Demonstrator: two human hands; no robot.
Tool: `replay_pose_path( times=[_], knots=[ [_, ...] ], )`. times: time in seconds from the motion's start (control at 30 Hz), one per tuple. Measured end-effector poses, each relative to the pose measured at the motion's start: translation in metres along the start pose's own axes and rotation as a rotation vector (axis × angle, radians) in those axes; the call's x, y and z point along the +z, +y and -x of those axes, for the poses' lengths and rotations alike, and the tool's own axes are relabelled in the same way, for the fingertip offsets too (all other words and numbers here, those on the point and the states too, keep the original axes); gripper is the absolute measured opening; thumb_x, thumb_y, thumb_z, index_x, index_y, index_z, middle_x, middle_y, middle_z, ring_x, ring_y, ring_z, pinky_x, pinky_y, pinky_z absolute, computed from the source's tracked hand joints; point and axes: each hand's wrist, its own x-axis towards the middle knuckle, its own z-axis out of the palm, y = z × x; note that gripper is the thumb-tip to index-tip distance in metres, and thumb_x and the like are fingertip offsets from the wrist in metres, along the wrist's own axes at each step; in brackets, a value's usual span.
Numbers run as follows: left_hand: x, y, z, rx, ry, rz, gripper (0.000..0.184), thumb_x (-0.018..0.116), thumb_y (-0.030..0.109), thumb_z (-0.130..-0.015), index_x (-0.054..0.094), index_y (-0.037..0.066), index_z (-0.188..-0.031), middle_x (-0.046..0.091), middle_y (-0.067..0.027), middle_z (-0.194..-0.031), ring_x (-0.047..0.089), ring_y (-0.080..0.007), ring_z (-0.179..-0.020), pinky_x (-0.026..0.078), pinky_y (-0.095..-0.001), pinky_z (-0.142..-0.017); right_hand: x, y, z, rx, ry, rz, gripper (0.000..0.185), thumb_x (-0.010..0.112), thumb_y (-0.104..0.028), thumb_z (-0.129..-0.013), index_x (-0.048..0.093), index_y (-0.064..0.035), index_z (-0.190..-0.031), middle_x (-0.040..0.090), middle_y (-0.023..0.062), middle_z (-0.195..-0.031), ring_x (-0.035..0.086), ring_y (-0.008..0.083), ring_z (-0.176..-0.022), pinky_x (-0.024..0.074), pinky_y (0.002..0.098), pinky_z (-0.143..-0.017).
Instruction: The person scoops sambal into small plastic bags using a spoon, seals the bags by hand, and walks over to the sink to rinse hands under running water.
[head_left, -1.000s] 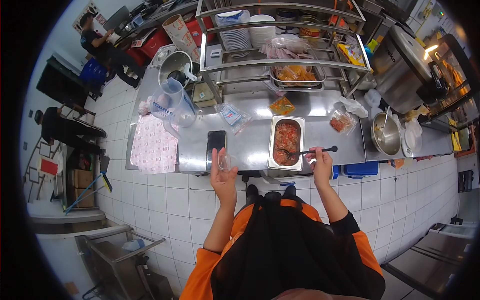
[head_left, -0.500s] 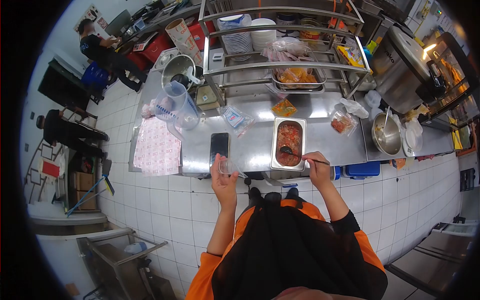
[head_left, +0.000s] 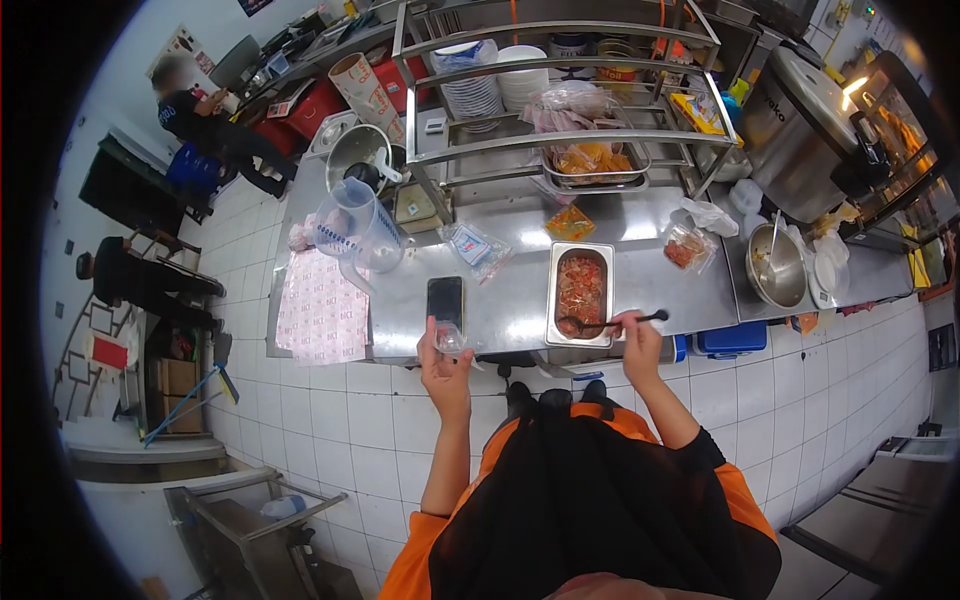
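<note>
My left hand (head_left: 447, 378) holds a small clear plastic cup (head_left: 449, 338) between thumb and fingers, just off the counter's front edge, below a dark phone (head_left: 445, 300). My right hand (head_left: 640, 345) is closed on the handle of a black spoon (head_left: 594, 323). The spoon's left end lies in the red chopped food (head_left: 582, 288) inside a rectangular steel pan (head_left: 552, 300). A small orange-filled packet (head_left: 570, 222) is behind the pan. To the right is a clear bag of reddish food (head_left: 686, 247).
Patterned paper (head_left: 322, 305) and a clear measuring jug (head_left: 368, 235) are on the left of the steel counter (head_left: 510, 220). A metal rack (head_left: 570, 133) stands behind. At right are a mixing bowl (head_left: 776, 268) and a large cooker (head_left: 800, 130). Two people are at far left.
The spoon was lifted at its bowl and turned in the pan, and now lies sideways low in the food. The whole view has shifted slightly. My left hand still holds the cup.
</note>
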Motion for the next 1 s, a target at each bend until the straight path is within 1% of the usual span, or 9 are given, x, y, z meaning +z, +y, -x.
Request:
replay_pose_path(
  times=[0.07, 0.13, 0.17, 0.27, 0.37, 0.47, 0.67, 0.87, 1.0],
  knots=[
    [0.001, 0.001, 0.000, 0.006, -0.062, 0.008, 0.071, 0.072, -0.002, -0.080, 0.039, -0.001, -0.142, 0.040, -0.0064, -0.122, 0.044, -0.0172, -0.117, 0.039, -0.0303, -0.102, -0.002, 0.008, -0.007, 0.124, 0.078, -0.132, 0.027, 0.044, -0.018, -0.101, 0.061, 0.0008, -0.093, 0.064, 0.0075, -0.074, 0.058, 0.0123, -0.068, 0.0463, 0.0247, -0.065],
    [0.005, 0.000, 0.000, -0.024, -0.077, 0.034, 0.071, 0.072, -0.003, -0.079, 0.039, -0.001, -0.142, 0.040, -0.0066, -0.122, 0.044, -0.0172, -0.117, 0.040, -0.0317, -0.102, -0.008, 0.018, -0.012, 0.209, 0.104, -0.186, 0.029, 0.042, -0.021, -0.102, 0.060, 0.0003, -0.094, 0.062, 0.0065, -0.073, 0.055, 0.0106, -0.066, 0.0445, 0.0234, -0.064],
    [0.006, -0.001, -0.001, -0.038, -0.085, 0.048, 0.072, 0.072, -0.004, -0.079, 0.039, -0.001, -0.142, 0.040, -0.0067, -0.122, 0.044, -0.0172, -0.117, 0.041, -0.0324, -0.103, -0.008, 0.023, -0.012, 0.316, 0.142, -0.270, 0.029, 0.043, -0.022, -0.102, 0.060, 0.0002, -0.094, 0.063, 0.0070, -0.073, 0.055, 0.0103, -0.065, 0.0430, 0.0220, -0.062],
    [0.008, 0.000, -0.002, -0.045, -0.114, 0.050, 0.072, 0.072, -0.005, -0.079, 0.038, -0.001, -0.142, 0.040, -0.0070, -0.123, 0.044, -0.0176, -0.118, 0.043, -0.0334, -0.102, -0.012, 0.027, -0.017, 0.408, 0.232, -0.303, 0.029, 0.044, -0.024, -0.102, 0.061, -0.0015, -0.095, 0.063, 0.0055, -0.073, 0.055, 0.0083, -0.064, 0.0410, 0.0203, -0.058],
    [0.007, 0.000, -0.003, -0.033, -0.123, 0.044, 0.072, 0.071, -0.007, -0.079, 0.038, -0.001, -0.142, 0.039, -0.0071, -0.124, 0.044, -0.0179, -0.119, 0.043, -0.0332, -0.103, -0.011, 0.032, -0.020, 0.506, 0.232, -0.337, 0.029, 0.045, -0.026, -0.101, 0.061, -0.0034, -0.095, 0.063, 0.0041, -0.072, 0.054, 0.0066, -0.061, 0.0374, 0.0187, -0.053],
    [0.007, 0.000, -0.002, -0.044, -0.133, 0.030, 0.073, 0.070, -0.008, -0.078, 0.037, -0.001, -0.143, 0.039, -0.0070, -0.124, 0.044, -0.0181, -0.119, 0.042, -0.0336, -0.104, -0.013, 0.039, -0.026, 0.473, 0.244, -0.350, 0.028, 0.046, -0.027, -0.101, 0.061, -0.0046, -0.094, 0.063, 0.0033, -0.072, 0.054, 0.0060, -0.059, 0.0349, 0.0180, -0.049],
    [0.007, -0.001, 0.001, -0.048, -0.137, 0.004, 0.074, 0.070, -0.009, -0.077, 0.037, -0.001, -0.143, 0.038, -0.0074, -0.124, 0.045, -0.0187, -0.120, 0.040, -0.0339, -0.105, -0.017, 0.034, -0.039, 0.434, 0.182, -0.336, 0.027, 0.047, -0.027, -0.100, 0.061, -0.0045, -0.093, 0.062, 0.0029, -0.071, 0.053, 0.0060, -0.059, 0.0375, 0.0180, -0.051],
    [0.007, -0.005, 0.002, -0.079, -0.153, -0.016, 0.072, 0.069, -0.011, -0.077, 0.040, -0.001, -0.141, 0.039, -0.0078, -0.125, 0.045, -0.0193, -0.121, 0.038, -0.0325, -0.105, -0.016, 0.030, -0.046, 0.285, 0.117, -0.271, 0.028, 0.044, -0.023, -0.102, 0.060, -0.0025, -0.092, 0.060, 0.0035, -0.070, 0.053, 0.0070, -0.063, 0.0412, 0.0204, -0.059],
    [0.008, -0.009, 0.002, -0.048, -0.186, -0.013, 0.068, 0.068, -0.010, -0.078, 0.042, 0.000, -0.140, 0.043, -0.0068, -0.125, 0.042, -0.0199, -0.126, 0.038, -0.0326, -0.104, -0.010, 0.030, -0.044, 0.172, 0.039, -0.129, 0.028, 0.043, -0.022, -0.102, 0.060, -0.0017, -0.092, 0.060, 0.0031, -0.071, 0.053, 0.0078, -0.064, 0.0416, 0.0222, -0.061]
  ],
)
